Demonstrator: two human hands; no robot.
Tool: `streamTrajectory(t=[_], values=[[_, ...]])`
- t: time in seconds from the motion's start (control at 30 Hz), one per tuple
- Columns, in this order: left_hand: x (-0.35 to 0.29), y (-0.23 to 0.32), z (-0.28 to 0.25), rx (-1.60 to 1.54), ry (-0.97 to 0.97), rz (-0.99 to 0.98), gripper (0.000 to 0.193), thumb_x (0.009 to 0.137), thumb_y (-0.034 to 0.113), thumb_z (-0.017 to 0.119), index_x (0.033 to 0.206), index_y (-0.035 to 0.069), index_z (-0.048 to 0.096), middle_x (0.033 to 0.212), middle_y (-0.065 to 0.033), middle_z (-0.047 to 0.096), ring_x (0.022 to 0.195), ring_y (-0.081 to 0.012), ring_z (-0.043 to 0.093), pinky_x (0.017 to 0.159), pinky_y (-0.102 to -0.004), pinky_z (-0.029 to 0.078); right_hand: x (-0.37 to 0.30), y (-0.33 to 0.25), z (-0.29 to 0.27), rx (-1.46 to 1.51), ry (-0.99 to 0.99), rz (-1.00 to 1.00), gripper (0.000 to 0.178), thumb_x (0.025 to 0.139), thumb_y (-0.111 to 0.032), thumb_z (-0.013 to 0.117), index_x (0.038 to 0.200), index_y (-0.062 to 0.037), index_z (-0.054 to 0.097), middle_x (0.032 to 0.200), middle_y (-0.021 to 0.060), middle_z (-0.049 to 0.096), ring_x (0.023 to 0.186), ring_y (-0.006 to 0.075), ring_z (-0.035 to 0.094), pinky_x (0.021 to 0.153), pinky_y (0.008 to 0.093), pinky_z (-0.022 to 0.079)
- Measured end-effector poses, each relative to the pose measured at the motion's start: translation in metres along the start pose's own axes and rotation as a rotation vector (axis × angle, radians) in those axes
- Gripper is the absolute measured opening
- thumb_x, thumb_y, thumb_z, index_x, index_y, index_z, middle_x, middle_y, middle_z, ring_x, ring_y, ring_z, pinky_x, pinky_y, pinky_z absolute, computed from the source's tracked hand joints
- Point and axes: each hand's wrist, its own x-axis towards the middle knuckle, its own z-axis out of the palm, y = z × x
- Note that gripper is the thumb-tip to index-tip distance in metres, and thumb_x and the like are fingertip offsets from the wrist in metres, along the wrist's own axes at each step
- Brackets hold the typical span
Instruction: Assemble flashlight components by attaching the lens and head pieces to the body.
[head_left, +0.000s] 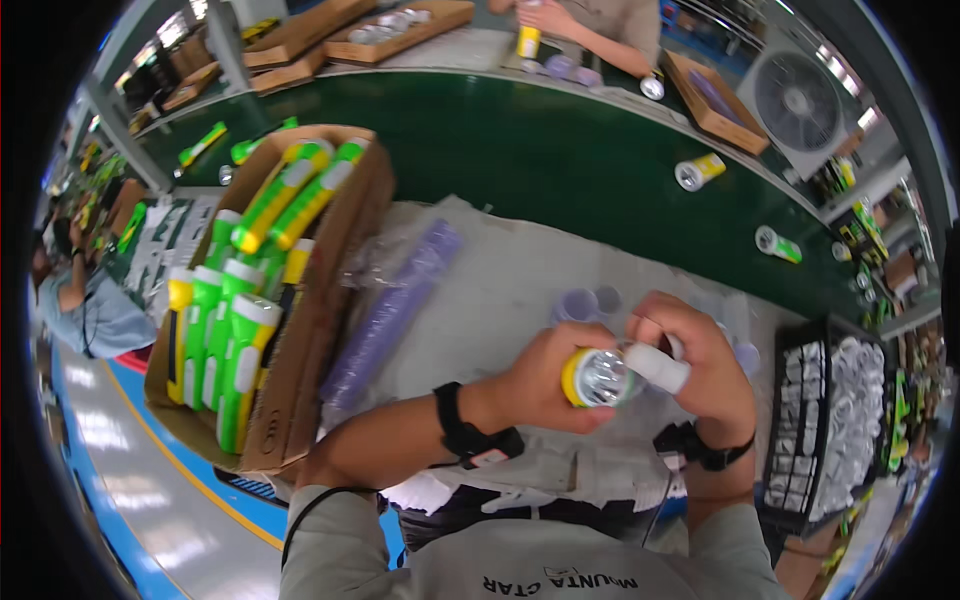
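My left hand (540,375) is closed round a flashlight (604,376), its silver reflector facing up and a yellow rim showing at the side. The rest of the flashlight is hidden in the palm. Close beside it, my right hand (712,365) has its fingers curled in toward the reflector. A white sleeve-like cover (656,368) seems to sit on one of its fingers, pointing at the reflector's edge. Whatever those fingertips pinch is too small to make out. Just beyond my hands, purple translucent round pieces (577,306) lie on the worktable (500,290).
To the left, a cardboard box (330,300) holds several green and yellow flashlights. Beside it lies a long purple plastic-wrapped stack (395,315). A black crate (800,430) of clear and silver parts stands at right. Flashlights (700,172) rest on the green conveyor belt (480,140); a co-worker (600,35) sits beyond it.
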Motion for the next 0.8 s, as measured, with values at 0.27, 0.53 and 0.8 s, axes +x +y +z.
streamTrajectory(t=[0.27, 0.53, 0.8], values=[[0.01, -0.02, 0.013, -0.195, -0.061, 0.043, 0.076, 0.066, 0.012, 0.081, 0.122, 0.008, 0.029, 0.108, -0.0166, 0.052, 0.093, -0.0226, 0.057, 0.079, -0.0357, 0.047, -0.013, 0.015, -0.01, -0.054, 0.007, -0.013, 0.024, 0.077, -0.019, 0.071, 0.071, -0.0058, 0.051, 0.073, 0.0056, 0.05, 0.07, 0.0226, 0.051, 0.059, 0.0331, 0.041], [0.007, -0.014, 0.018, -0.299, -0.016, 0.027, 0.076, 0.063, 0.009, 0.083, 0.123, 0.011, 0.037, 0.104, -0.0162, 0.054, 0.091, -0.0237, 0.057, 0.076, -0.036, 0.047, -0.014, 0.015, -0.005, -0.058, -0.027, 0.027, 0.027, 0.078, -0.022, 0.07, 0.073, -0.0063, 0.049, 0.073, 0.0042, 0.048, 0.069, 0.0216, 0.049, 0.058, 0.0329, 0.04], [0.013, -0.009, 0.005, -0.154, -0.131, 0.075, 0.073, 0.071, 0.02, 0.08, 0.124, 0.01, 0.031, 0.103, -0.0209, 0.052, 0.088, -0.0269, 0.057, 0.071, -0.0383, 0.048, -0.008, 0.019, -0.005, 0.115, -0.104, 0.09, 0.032, 0.081, -0.022, 0.07, 0.068, -0.0059, 0.045, 0.076, 0.0015, 0.044, 0.072, 0.0163, 0.041, 0.064, 0.0285, 0.035]])
